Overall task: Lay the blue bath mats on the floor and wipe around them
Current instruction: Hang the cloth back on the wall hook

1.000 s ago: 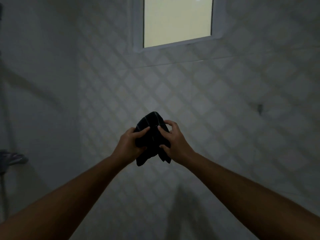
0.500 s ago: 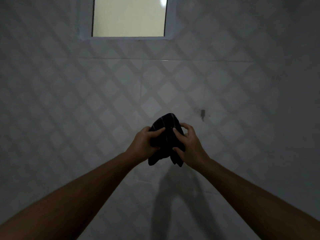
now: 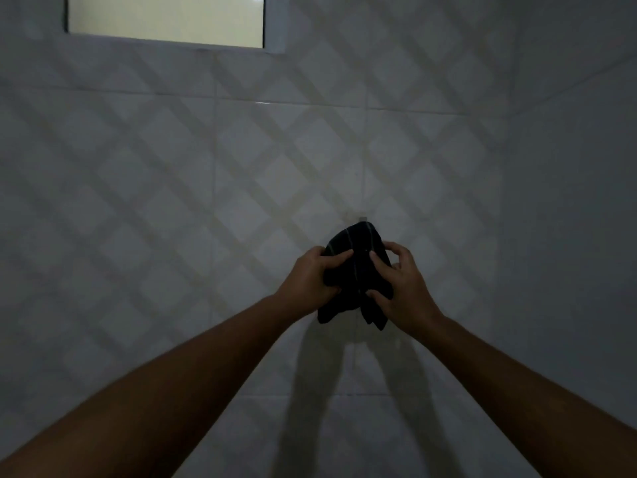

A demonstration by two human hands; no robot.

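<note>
The dark cloth [image 3: 356, 257] is bunched just right of the frame's centre. Your left hand [image 3: 308, 281] and right hand [image 3: 403, 291] each grip it from one side, before the tiled wall [image 3: 172, 201]. A window [image 3: 165, 19] shows upper left.

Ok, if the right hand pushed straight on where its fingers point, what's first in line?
The dark cloth, which the right hand grips; just beyond it, the left hand. The tiled wall lies behind, distance unclear.
</note>
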